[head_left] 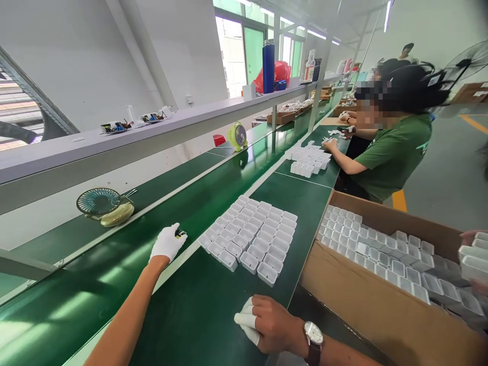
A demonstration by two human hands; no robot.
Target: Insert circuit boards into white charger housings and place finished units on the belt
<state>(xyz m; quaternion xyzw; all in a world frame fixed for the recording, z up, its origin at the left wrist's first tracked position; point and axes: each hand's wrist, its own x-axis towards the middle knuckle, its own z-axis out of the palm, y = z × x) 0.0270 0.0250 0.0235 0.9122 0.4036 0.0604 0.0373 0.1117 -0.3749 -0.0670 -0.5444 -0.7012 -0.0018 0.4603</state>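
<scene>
My left hand [166, 243], in a white glove, reaches out over the green conveyor belt [114, 274] and pinches a small black part [180, 234] at its fingertips. Just right of it, several rows of small white plastic cases [251, 231] stand open side up on the green work mat [206, 305]. My right hand [267, 323], bare with white finger cots and a wristwatch [313, 338], rests curled on the mat near the front edge, below the cases. Nothing shows in its fingers.
A cardboard box [354, 290] full of white cases sits at the right, and another hand [473, 238] at the right edge is beside a stack of cases. A person in a green shirt [396, 152] works further along. Two small fans [102, 203] [238, 135] stand beyond the belt.
</scene>
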